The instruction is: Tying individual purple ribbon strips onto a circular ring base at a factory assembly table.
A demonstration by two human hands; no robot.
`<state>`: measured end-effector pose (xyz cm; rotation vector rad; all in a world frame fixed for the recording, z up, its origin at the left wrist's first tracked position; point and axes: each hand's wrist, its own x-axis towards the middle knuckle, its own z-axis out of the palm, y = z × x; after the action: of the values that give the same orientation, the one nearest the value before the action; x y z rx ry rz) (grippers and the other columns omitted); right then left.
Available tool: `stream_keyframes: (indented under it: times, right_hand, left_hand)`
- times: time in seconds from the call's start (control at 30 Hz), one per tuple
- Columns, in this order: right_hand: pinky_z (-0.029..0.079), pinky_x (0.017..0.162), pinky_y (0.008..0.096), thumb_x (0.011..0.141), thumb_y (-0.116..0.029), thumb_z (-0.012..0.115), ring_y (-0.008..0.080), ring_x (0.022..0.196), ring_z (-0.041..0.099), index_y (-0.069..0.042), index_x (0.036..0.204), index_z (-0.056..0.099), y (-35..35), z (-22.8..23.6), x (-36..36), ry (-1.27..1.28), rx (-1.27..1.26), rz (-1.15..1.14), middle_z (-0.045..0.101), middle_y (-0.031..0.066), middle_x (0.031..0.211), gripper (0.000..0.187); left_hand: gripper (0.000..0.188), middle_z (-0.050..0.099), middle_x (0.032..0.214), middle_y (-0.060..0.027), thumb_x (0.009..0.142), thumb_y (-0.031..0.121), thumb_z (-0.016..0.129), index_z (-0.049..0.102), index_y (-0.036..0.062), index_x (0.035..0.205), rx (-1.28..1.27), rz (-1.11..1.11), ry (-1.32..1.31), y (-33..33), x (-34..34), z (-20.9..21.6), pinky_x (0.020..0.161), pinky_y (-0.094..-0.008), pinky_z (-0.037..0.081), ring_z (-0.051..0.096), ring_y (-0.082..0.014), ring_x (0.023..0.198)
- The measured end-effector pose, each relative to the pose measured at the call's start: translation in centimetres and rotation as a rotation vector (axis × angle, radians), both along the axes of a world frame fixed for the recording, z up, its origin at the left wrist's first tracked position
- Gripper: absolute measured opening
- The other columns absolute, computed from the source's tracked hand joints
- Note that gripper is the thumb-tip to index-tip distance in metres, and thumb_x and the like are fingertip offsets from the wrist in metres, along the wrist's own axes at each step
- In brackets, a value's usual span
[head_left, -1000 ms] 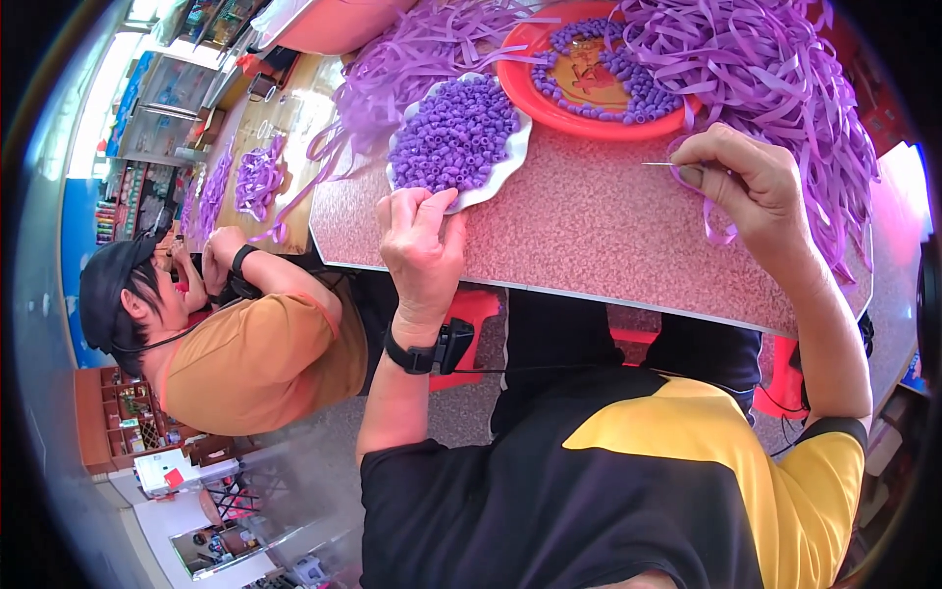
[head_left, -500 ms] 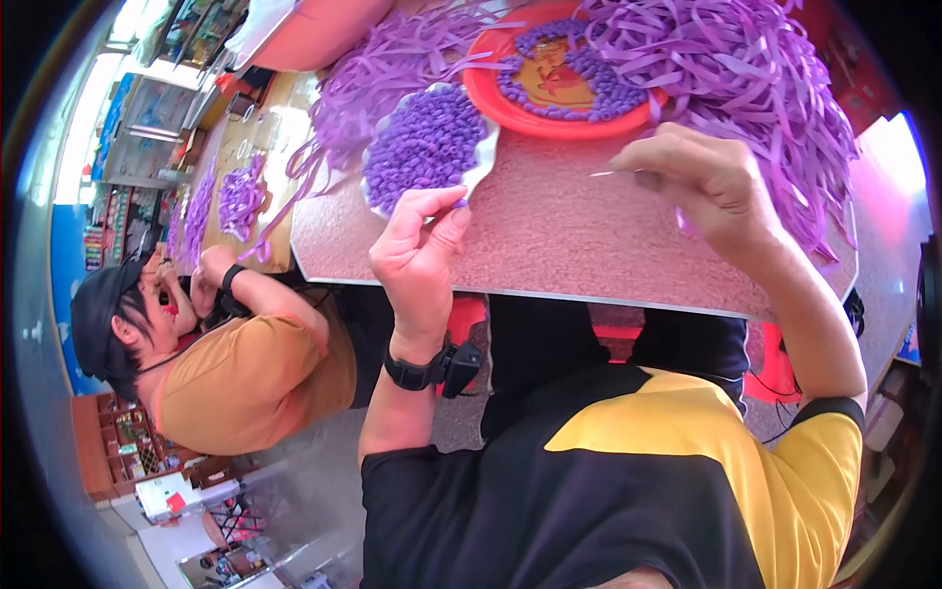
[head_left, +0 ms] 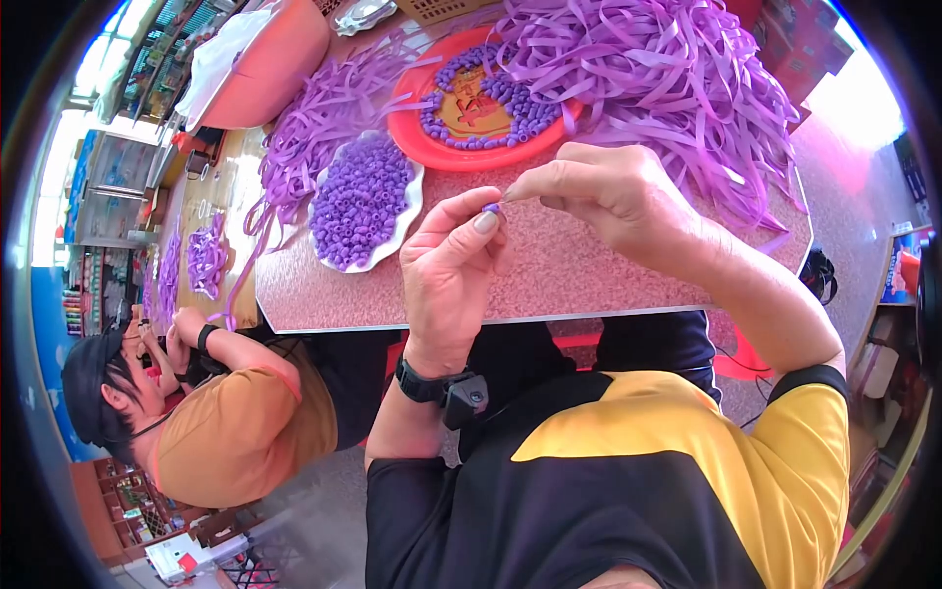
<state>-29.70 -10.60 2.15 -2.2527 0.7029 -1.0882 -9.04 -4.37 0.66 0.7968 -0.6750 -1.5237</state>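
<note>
Purple bead (head_left: pixel 491 208) pinched above speckled pink table (head_left: pixel 589 275).

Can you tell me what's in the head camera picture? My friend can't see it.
Two hands, left hand and right hand, pinch a tiny purple bead over a pink table. Nearby are a white dish of beads and purple ribbons.

- Left hand (head_left: pixel 446 270): raised, palm toward the wearer, thumb and forefinger tips pinched together; dark watch on the wrist.
- Right hand (head_left: pixel 599 196): knuckles up, forefinger and thumb pinched, tips meeting the left fingertips.
- Both forearms rise from the lower edge.
</note>
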Motion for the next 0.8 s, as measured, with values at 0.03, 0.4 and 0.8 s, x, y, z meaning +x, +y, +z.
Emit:
stream_keyframes:
  times: [0.03, 0.4, 0.8]
  right_hand:
    - [0.054, 0.067, 0.0323, 0.084, 0.009, 0.066, 0.0237, 0.075, 0.068, -0.009, 0.109, 0.073, 0.0, 0.0, 0.0, -0.001, -0.001, -0.001, 0.065, 0.0108, 0.082, 0.032]
    - [0.057, 0.070, 0.0333, 0.085, 0.010, 0.063, 0.0272, 0.079, 0.070, -0.007, 0.110, 0.072, 0.2, 0.3, -0.2, 0.105, -0.006, -0.020, 0.068, 0.0132, 0.086, 0.032]
    - [0.057, 0.075, 0.0318, 0.087, 0.013, 0.052, 0.0181, 0.083, 0.070, -0.003, 0.117, 0.067, -0.1, 0.0, 0.0, -0.119, 0.041, -0.107, 0.071, 0.0123, 0.092, 0.037]
  left_hand:
    - [0.023, 0.068, 0.092, -0.0075, 0.094, 0.002, 0.064, 0.065, -0.0040, 0.116, -0.001, -0.001, -0.001, -0.1, -0.1, 0.0, 0.067, -0.0274, 0.051, 0.064, -0.0138, 0.080]
    - [0.022, 0.068, 0.090, -0.0071, 0.094, 0.003, 0.064, 0.065, -0.0038, 0.115, -0.041, -0.016, -0.010, -0.4, -0.5, -0.1, 0.064, -0.0277, 0.049, 0.064, -0.0135, 0.078]
    - [0.022, 0.068, 0.090, -0.0078, 0.095, 0.003, 0.064, 0.065, -0.0038, 0.116, -0.114, 0.082, 0.071, -1.3, -2.7, 0.6, 0.060, -0.0280, 0.049, 0.064, -0.0148, 0.075]
